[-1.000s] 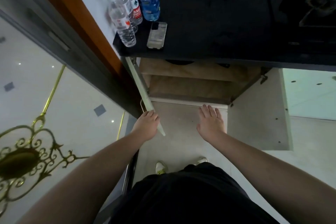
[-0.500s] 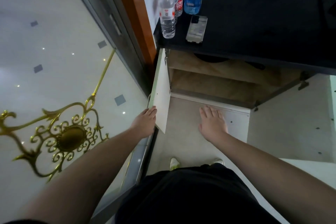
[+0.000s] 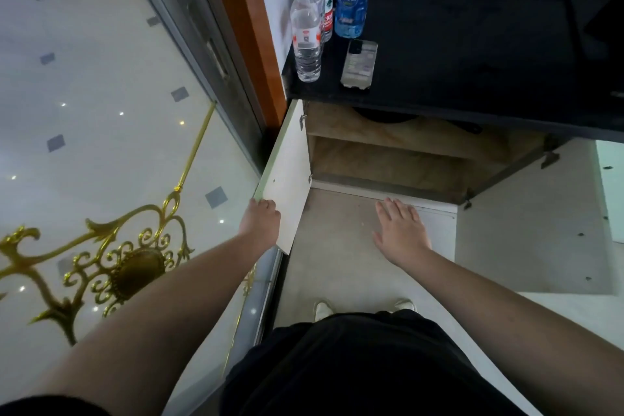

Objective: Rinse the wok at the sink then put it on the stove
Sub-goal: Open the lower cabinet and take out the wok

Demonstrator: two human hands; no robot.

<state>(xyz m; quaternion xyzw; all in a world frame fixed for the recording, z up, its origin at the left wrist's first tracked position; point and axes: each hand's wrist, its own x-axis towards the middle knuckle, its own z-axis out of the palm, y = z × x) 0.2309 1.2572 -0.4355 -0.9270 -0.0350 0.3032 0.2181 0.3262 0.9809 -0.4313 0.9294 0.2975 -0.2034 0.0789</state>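
Note:
A dark round pan (image 3: 385, 116), likely the wok, lies on the upper shelf of an open cabinet (image 3: 388, 162) under the black counter (image 3: 472, 54). The counter edge hides most of it, and a dark handle (image 3: 467, 127) pokes out to its right. My left hand (image 3: 261, 219) grips the outer edge of the left cabinet door (image 3: 288, 179), fingers curled over it. My right hand (image 3: 401, 233) hovers flat in front of the cabinet opening with straight fingers and holds nothing.
Three plastic water bottles (image 3: 307, 30) and a phone (image 3: 359, 64) stand on the counter's left end. The right cabinet door (image 3: 526, 219) hangs open. A glass sliding door with gold ornament (image 3: 111, 267) runs along my left. My feet (image 3: 324, 309) stand on the grey floor.
The left cabinet door has swung further open to the left, and my left hand now curls over its edge. My right hand stays flat in front of the opening.

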